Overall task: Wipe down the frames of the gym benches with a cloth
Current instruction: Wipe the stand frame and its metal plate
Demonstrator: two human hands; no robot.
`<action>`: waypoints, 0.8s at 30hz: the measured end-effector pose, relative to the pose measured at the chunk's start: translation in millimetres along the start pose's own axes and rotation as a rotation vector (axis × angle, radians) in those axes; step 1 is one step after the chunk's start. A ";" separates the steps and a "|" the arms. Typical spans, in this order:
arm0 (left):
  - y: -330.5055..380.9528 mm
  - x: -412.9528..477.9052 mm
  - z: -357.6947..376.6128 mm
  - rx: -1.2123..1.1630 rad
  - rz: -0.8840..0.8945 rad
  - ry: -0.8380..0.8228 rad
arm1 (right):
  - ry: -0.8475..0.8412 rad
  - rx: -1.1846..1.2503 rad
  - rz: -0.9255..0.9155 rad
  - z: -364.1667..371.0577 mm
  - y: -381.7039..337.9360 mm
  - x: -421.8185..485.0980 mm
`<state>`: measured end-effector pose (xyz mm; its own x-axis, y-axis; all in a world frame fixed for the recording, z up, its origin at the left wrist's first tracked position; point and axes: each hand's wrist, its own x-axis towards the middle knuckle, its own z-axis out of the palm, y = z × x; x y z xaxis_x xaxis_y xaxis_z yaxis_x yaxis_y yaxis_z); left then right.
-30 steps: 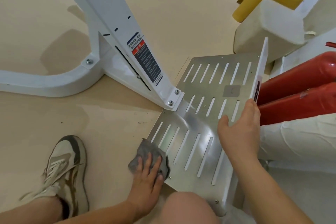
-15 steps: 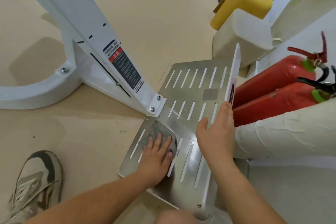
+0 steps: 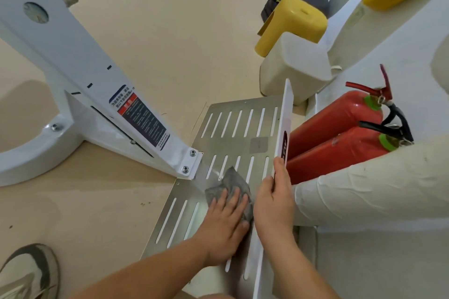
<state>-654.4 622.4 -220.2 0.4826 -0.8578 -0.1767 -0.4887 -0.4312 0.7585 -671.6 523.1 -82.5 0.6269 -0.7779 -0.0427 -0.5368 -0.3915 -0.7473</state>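
A slotted metal footplate (image 3: 233, 128) lies on the floor, bolted to a white bench frame (image 3: 80, 80) that slants up to the left. A grey cloth (image 3: 233, 184) is spread on the middle of the plate. My left hand (image 3: 226, 223) presses flat on the cloth with straight fingers. My right hand (image 3: 274, 204) rests on the plate's raised white right edge (image 3: 286, 116), thumb on the inner side and fingers over the top of the lip.
Two red fire extinguishers (image 3: 340, 133) lie just right of the plate, beside a white wrapped pad (image 3: 371, 184). A yellow stool (image 3: 294, 22) and a cream block (image 3: 294, 65) stand beyond. My shoe (image 3: 26, 272) is at the bottom left on the beige floor.
My left hand has slid the cloth from the plate's near left corner rightward and up to its middle. My right hand has stayed on the right lip. The view has tilted upward.
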 end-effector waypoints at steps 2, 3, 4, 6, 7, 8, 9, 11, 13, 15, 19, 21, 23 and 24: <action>4.1 -11.7 3.0 0.052 0.181 -0.014 | -0.004 -0.070 -0.017 1.7 3.0 2.0; 1.4 -16.4 3.0 0.087 0.248 -0.013 | -0.002 -0.118 -0.032 3.0 4.3 2.8; -3.0 -17.6 -1.6 0.106 0.266 -0.022 | 0.003 -0.173 -0.058 4.4 5.4 3.3; 0.1 -15.2 -29.8 0.045 0.070 -0.057 | 0.016 -0.270 -0.089 4.7 4.5 4.0; 6.4 -11.7 -49.5 0.003 -0.081 -0.065 | 0.007 -0.293 -0.087 4.2 2.0 3.0; 16.3 -7.9 -69.1 -0.063 -0.215 -0.056 | -0.007 -0.298 -0.082 4.1 -0.1 0.9; 27.8 -3.0 -87.9 -0.120 -0.280 -0.008 | -0.025 -0.298 -0.068 4.8 -0.9 -0.9; 53.0 8.2 -121.9 -0.228 -0.318 0.130 | -0.068 -0.249 -0.020 0.1 -6.8 -1.3; 82.8 18.9 -150.2 -0.424 -0.364 0.218 | -0.107 -0.105 0.082 -11.0 -19.1 5.4; 114.8 28.9 -171.8 -0.691 -0.385 0.268 | -0.118 0.122 0.202 -23.3 -43.4 15.1; 173.3 39.4 -191.1 -0.958 -0.314 0.103 | -0.106 0.638 0.332 -35.4 -74.7 27.6; 185.6 47.6 -198.2 -1.041 -0.286 -0.088 | 0.055 0.659 0.306 -51.6 -78.8 31.7; 179.8 61.6 -202.8 -1.009 -0.256 -0.186 | 0.235 0.563 0.284 -67.0 -72.5 39.3; 172.7 71.9 -204.8 -0.931 -0.269 -0.125 | 0.289 0.492 0.287 -72.8 -69.8 42.6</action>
<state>-555.2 543.5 26.6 0.3874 -0.8097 -0.4408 0.4216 -0.2697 0.8658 -648.5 481.5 16.1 0.2819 -0.9465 -0.1573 -0.2957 0.0703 -0.9527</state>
